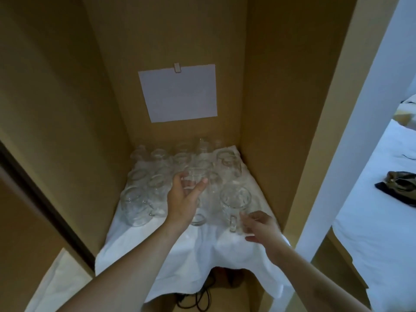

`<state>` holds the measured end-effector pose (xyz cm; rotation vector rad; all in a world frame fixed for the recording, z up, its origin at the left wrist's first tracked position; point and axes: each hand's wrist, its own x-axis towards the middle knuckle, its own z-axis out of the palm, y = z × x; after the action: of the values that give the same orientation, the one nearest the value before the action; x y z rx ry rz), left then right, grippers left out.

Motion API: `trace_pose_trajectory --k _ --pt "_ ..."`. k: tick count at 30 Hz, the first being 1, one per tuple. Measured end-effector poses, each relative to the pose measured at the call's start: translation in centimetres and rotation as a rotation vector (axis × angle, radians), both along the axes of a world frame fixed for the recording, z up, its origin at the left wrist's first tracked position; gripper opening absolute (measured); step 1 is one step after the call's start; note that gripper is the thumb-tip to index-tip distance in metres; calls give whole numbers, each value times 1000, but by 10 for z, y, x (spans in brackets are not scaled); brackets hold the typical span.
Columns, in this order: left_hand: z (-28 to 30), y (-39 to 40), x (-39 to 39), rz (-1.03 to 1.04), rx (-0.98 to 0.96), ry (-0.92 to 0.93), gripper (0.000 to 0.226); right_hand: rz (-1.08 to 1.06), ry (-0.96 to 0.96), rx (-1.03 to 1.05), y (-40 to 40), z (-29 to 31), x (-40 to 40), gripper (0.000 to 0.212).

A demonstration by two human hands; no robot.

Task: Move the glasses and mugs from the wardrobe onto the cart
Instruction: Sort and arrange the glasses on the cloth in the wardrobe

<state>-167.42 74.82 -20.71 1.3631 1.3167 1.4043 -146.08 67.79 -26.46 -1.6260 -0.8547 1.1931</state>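
A clear glass [195, 180] stands mid-shelf among the packed glasses and mugs [155, 174] on a white cloth [180, 248] inside the wardrobe [270, 109]. The left hand [183, 197] curls fingers and thumb round that glass. The right hand [258, 224], fingers loosely spread, reaches at the handle of a front mug [235, 206]; whether it grips yet, I cannot tell. Risk: lifting out of so tight a cluster could knock neighbours over, and the rumpled cloth could drag and topple them. The cart is out of view
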Motion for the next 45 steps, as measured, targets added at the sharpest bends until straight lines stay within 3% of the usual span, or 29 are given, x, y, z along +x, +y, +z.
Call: trace_pose_trajectory --k 3,6,8,17,22,27,32,40,45 --pt "-6 -9 1 30 -10 13 77 -40 25 41 13 -13 21 33" --pt "-11 -21 0 67 -26 28 77 174 -43 63 28 -21 20 69" --pt "-11 -25 -2 86 -38 51 75 283 -122 75 37 -21 13 81" --pt "-3 -17 -3 102 -20 73 74 180 -166 134 32 -14 10 67" --pt "20 7 5 83 37 90 84 100 -303 203 20 5 12 80" --pt "33 23 12 94 87 48 76 180 -688 124 42 41 19 100" --pt "39 34 9 29 119 23 61 364 -1234 104 59 61 11 86" --pt "41 46 -15 -10 100 -34 66 589 -1466 170 97 55 -5 72" --pt "41 60 -35 1 82 -48 71 648 -1589 175 113 44 -15 81"
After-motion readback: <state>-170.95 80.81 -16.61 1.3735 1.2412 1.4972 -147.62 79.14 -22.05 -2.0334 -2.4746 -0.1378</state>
